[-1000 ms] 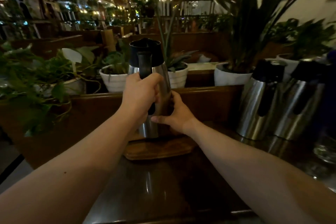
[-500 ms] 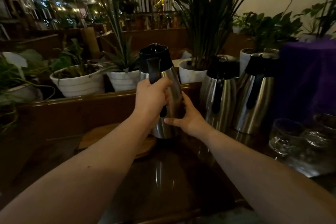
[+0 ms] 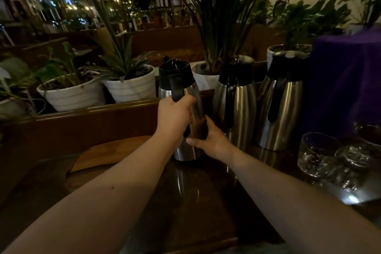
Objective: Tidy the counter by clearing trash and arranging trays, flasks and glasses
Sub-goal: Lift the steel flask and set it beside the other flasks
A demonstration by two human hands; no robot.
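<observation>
While left hand [image 3: 174,117] fingers wrap the flask [image 3: 181,113] handle, right hand [image 3: 208,141] cups its side — second flask [image 3: 235,105] just beside.

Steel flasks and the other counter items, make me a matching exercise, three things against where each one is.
Things:
1. steel flask with black handle
2. wooden tray
3. clear drinking glass

Places:
A. at the counter's right end
B. held in both hands, the left hand on the handle and the right hand on the body
C. lying flat, left of the held flask

Pairs: 1-B, 2-C, 3-A
</observation>
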